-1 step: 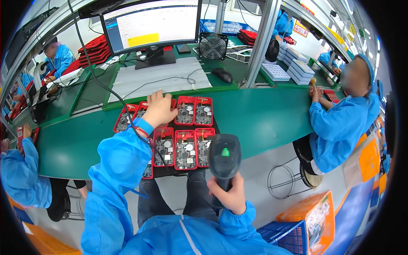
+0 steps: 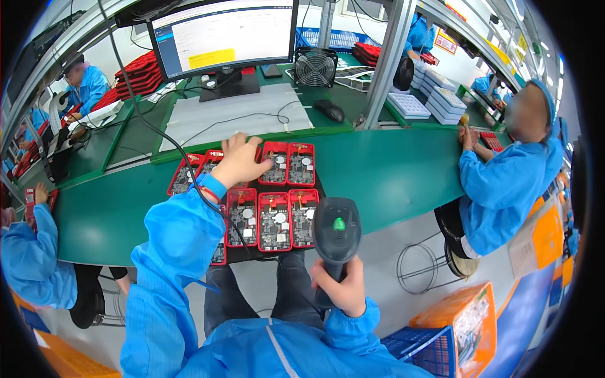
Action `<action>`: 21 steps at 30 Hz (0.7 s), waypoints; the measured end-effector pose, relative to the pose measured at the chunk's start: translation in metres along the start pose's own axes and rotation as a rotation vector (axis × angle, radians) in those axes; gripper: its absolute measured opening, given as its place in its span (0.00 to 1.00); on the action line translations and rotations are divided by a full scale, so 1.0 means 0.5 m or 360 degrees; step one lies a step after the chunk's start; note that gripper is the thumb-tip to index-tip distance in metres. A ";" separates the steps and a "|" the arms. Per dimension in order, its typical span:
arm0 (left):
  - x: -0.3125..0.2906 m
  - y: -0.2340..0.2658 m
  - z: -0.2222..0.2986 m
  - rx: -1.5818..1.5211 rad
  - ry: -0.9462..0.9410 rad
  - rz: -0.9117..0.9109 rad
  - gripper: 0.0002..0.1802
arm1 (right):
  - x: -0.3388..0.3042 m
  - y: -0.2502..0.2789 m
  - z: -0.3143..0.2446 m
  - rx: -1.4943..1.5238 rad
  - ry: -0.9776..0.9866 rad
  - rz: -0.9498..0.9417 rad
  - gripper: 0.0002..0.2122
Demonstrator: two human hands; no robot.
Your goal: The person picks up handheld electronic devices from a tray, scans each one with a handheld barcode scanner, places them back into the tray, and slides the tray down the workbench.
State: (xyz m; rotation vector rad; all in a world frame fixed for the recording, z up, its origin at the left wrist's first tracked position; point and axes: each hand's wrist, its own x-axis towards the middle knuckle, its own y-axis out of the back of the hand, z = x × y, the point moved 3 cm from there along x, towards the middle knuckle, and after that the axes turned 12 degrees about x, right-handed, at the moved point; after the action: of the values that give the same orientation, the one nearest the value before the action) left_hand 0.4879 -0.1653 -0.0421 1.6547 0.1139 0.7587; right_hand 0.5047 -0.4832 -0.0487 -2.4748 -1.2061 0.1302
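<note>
My right hand point(image 2: 343, 288) is wrapped round the handle of a dark handheld barcode scanner point(image 2: 337, 246), whose top carries a lit green spot. The scanner is raised at the right end of two rows of shallow red cases, each holding a grey circuit board point(image 2: 274, 218). Over the back row my left hand point(image 2: 241, 160) lies with fingers spread and the thumb stretched toward a neighbouring red case point(image 2: 275, 163). It hides most of the case beneath it; whether the fingertips touch that case I cannot tell. Several cases sit on a black mat point(image 2: 242, 254).
A black cable point(image 2: 146, 120) hangs across my left wrist. Behind the green bench point(image 2: 384, 167) stand a monitor point(image 2: 224, 38), a mouse point(image 2: 329, 111) and a fan point(image 2: 315, 67). Co-workers in blue sit at left and right. An orange crate point(image 2: 485, 321) stands low right.
My left thumb has stretched a little further right over the neighbouring case. The scanner has shifted very slightly in my right hand's grip.
</note>
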 end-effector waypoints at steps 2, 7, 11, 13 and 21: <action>0.022 -0.010 0.037 -0.0315 0.0013 -0.0411 0.51 | 0.010 0.015 0.004 0.0106 -0.0014 0.0016 0.12; 0.036 -0.018 0.050 -0.0298 -0.0090 -0.0706 0.63 | 0.028 0.045 0.014 0.0293 -0.0107 -0.0117 0.12; 0.054 -0.042 0.044 -0.0301 -0.0126 -0.0710 0.60 | 0.039 0.058 0.010 0.0218 -0.0065 -0.0197 0.14; 0.050 -0.057 0.051 -0.0258 -0.0089 -0.0582 0.55 | 0.035 0.057 0.013 0.0494 -0.0162 -0.0327 0.14; 0.058 0.033 0.145 -0.0702 -0.0186 0.0205 0.41 | 0.039 0.067 0.030 0.1255 -0.0295 -0.0325 0.30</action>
State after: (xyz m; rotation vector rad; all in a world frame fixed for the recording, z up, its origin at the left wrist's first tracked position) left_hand 0.5435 -0.2170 -0.0178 1.2877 -0.2309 0.7213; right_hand 0.5381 -0.4823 -0.0734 -1.6736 -1.1708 0.6525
